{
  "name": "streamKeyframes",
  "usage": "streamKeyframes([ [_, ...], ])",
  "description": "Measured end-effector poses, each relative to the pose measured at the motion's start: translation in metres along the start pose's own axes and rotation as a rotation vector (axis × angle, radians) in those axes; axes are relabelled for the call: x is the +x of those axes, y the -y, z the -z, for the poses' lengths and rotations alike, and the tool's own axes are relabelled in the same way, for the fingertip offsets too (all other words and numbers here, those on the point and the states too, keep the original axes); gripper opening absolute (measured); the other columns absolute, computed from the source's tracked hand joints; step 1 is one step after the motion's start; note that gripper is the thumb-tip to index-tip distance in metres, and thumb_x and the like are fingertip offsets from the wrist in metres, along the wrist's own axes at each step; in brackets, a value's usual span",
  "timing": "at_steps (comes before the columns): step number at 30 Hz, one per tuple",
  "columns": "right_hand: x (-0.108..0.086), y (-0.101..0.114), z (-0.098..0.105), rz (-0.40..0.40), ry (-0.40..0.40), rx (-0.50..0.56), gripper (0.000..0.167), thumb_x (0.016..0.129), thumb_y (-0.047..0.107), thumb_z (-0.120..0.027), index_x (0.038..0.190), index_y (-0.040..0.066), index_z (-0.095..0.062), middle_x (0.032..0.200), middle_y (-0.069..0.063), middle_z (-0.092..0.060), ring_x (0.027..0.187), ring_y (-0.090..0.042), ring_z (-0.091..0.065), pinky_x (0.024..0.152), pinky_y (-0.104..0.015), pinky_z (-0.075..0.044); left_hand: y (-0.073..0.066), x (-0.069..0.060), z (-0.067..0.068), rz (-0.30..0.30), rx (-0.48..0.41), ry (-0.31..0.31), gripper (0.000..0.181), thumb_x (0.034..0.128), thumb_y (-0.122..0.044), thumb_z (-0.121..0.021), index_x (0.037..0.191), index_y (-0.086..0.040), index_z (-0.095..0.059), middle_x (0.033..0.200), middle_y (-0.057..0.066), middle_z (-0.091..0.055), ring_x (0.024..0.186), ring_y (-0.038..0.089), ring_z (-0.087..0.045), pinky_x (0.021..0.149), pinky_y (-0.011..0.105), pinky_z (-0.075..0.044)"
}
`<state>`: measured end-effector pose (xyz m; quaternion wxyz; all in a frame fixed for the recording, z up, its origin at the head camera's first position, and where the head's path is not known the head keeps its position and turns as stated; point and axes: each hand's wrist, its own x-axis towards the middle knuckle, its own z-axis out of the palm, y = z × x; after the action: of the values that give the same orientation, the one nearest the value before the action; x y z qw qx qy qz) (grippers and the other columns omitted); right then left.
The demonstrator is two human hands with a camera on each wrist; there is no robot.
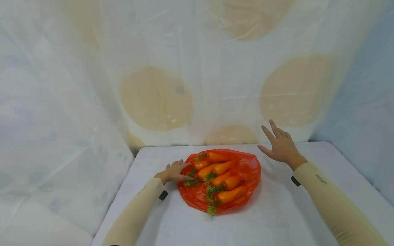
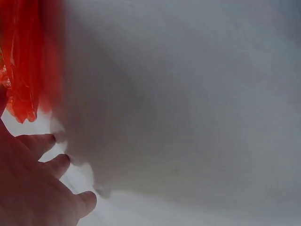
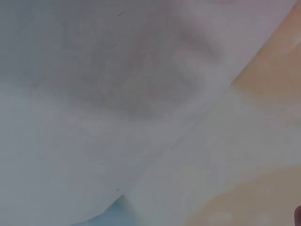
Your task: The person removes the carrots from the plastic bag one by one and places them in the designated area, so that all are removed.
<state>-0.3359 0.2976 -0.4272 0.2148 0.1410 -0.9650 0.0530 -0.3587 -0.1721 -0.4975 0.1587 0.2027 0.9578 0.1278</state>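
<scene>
A thin, shiny red plastic bag is spread out near the lower middle of the frame. It is a rough round shape, a little longer from left to right. It sits on a smooth white counter. A pile of fat, shiny orange carrots lies on the red plastic. Most of them slant the same way: their fluffy green leaf tops are toward the lower left, and their bare ends are toward the upper right.

The bag lies between the two hands. The left hand is nearer. It is low, right at the left side of the bag, palm down, with its fingers out straight and spread. Some fingers reach over the red edge, close to the leaf tops. I cannot tell if they press on it. It grips nothing.

The right hand is up in the air, past the upper right side of the bag and apart from it. Its fingers are spread wide, and its thumb points left, toward the bag. It holds nothing. Both arms, in long cream sleeves, reach in from the bottom of the frame.
</scene>
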Motion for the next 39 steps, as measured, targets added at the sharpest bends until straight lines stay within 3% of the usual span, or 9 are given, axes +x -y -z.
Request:
streamKeyframes([
  [11,0.012,0.027,-0.001,0.083,-0.010,0.036,0.086,0.088,0.047,-0.065,0.158,0.017,-0.023,0.166,-0.017,-0.009,0.135,-0.050,-0.037,0.109,-0.069,-0.030,0.015,-0.007,-0.001,0.050,0.008,-0.004,0.082,0.0823,-0.065,-0.064,0.151,-0.027,-0.040,0.164,0.016,-0.020,0.149,0.043,-0.017,0.116,0.071,-0.009],
  [21,0.021,0.050,-0.005,0.153,0.033,0.079,0.084,0.089,0.050,-0.063,0.156,0.016,-0.027,0.166,-0.017,-0.012,0.135,-0.048,-0.039,0.110,-0.067,-0.030,0.025,-0.009,-0.002,0.099,-0.005,-0.001,0.081,0.0830,-0.064,-0.064,0.151,-0.028,-0.039,0.164,0.017,-0.017,0.149,0.044,-0.013,0.117,0.071,-0.005],
  [39,0.009,0.094,-0.016,0.444,0.017,0.084,0.082,0.091,0.056,-0.061,0.156,0.017,-0.030,0.166,-0.015,-0.014,0.136,-0.037,-0.043,0.108,-0.059,-0.035,0.020,-0.012,-0.008,0.104,-0.016,0.000,0.078,0.0828,-0.060,-0.067,0.150,-0.030,-0.041,0.164,0.018,-0.017,0.149,0.045,-0.015,0.117,0.070,-0.009],
])
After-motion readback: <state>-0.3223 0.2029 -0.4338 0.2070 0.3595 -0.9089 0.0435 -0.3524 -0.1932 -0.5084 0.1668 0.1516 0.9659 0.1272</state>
